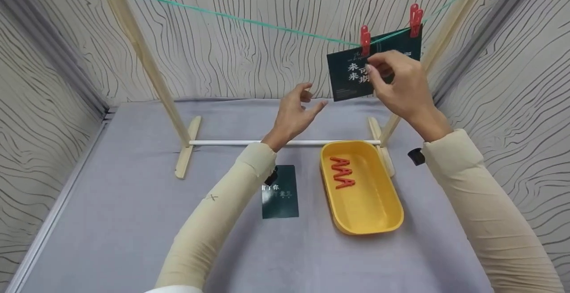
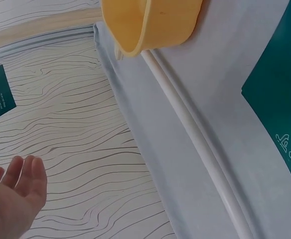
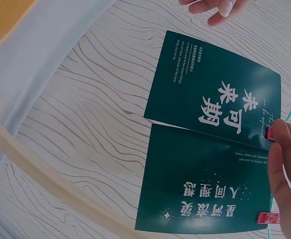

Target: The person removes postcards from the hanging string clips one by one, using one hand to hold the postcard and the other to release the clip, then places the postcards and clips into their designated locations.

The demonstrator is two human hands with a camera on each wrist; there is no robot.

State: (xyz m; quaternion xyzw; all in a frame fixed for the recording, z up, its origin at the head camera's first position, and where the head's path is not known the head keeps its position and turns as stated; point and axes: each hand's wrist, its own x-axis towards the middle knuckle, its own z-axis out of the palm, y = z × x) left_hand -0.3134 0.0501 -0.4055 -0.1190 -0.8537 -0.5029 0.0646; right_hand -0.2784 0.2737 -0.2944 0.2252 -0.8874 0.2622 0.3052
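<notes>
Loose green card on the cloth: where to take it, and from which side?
Near short edge of the green card, probably best approached low from the wearer's side. It's thin and lies flat, so I'd tip that edge up first, then pinch front and back. That edge is uncovered; the left arm hides the far-left corner in the head view.

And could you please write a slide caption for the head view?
Right hand beside a red clip holding a green card on a line, left hand near the card's lower corner.
</notes>
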